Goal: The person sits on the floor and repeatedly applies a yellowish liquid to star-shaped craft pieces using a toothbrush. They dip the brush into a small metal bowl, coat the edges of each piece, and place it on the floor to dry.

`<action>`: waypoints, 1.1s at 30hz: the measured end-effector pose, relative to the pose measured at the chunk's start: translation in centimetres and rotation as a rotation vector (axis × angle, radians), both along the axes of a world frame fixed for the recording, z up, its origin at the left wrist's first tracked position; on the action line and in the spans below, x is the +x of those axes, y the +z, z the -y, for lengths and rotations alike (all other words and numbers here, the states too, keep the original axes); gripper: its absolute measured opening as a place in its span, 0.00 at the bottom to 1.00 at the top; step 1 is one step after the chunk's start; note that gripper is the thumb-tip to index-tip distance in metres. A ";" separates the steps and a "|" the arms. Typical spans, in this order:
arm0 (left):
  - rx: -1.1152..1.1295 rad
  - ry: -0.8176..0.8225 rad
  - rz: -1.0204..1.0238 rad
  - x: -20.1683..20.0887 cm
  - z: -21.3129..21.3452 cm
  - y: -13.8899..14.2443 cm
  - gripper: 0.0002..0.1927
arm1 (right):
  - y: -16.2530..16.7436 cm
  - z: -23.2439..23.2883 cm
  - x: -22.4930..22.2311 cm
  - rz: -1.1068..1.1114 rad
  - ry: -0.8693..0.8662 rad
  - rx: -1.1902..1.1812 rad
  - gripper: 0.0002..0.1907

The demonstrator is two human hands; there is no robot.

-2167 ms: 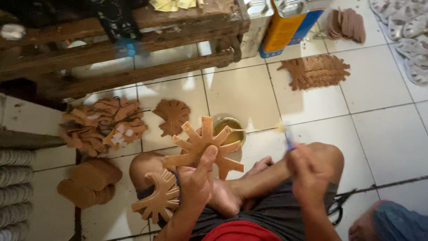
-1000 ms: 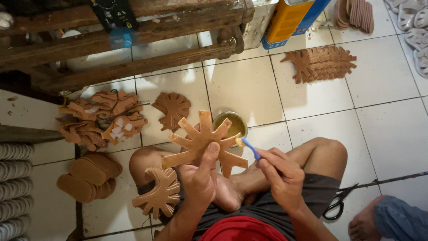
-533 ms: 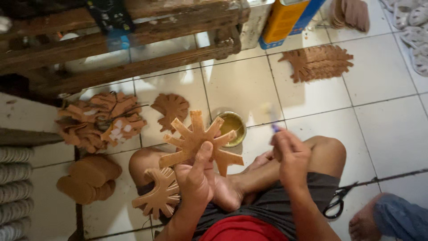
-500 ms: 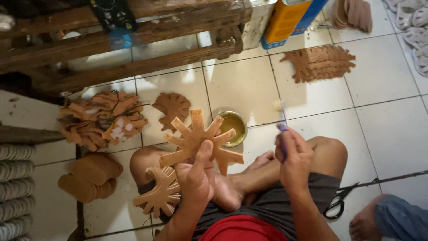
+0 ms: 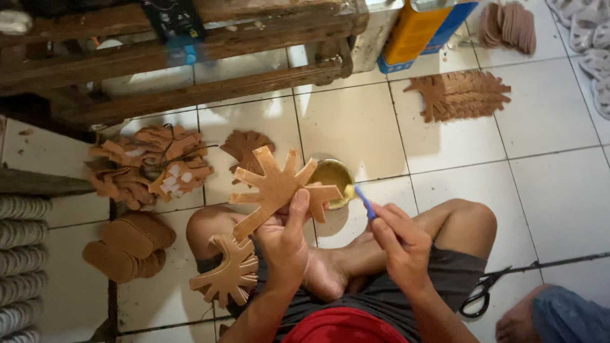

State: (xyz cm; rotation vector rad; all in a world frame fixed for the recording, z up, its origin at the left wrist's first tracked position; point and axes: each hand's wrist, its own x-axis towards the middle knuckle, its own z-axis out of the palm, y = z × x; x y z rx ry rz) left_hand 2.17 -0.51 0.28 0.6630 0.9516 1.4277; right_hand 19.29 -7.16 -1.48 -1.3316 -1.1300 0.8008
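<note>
Holding star-shaped brown cutout (image 5: 274, 189) in left hand (image 5: 284, 244); right hand (image 5: 400, 241) gripping blue brush (image 5: 363, 201)

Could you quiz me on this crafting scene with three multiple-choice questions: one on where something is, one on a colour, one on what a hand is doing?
1. Where are the scissors?
A. on the floor by the person's right leg
B. on the wooden bench
C. inside the tin

2. What colour is the brush handle?
A. red
B. blue
C. green

3. What is the left hand doing?
A. resting empty
B. holding scissors
C. holding up a branched brown cut-out

Answers:
1. A, they lie on the tile beside the right knee.
2. B, blue shows above the right hand.
3. C, the thumb presses on the cut-out.
</note>
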 end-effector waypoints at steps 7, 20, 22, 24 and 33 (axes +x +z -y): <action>0.113 -0.001 -0.017 1.2 0.3 -1.2 0.08 | -0.3 -0.6 0.0 0.071 -0.039 -0.053 0.13; 0.048 -0.077 -0.031 1.2 0.2 -1.5 0.10 | -1.7 0.6 2.1 0.210 -0.031 -0.008 0.11; 0.061 -0.098 -0.033 1.4 0.2 -1.7 0.11 | -2.6 0.0 2.6 0.334 -0.042 -0.011 0.07; 0.124 -0.094 -0.052 1.3 -0.2 -2.2 0.11 | -3.7 -1.2 3.8 0.223 -0.119 -0.044 0.09; -0.114 -0.261 -0.156 2.7 -6.0 -7.8 0.11 | -7.1 -2.5 17.0 -0.042 -0.627 -0.333 0.11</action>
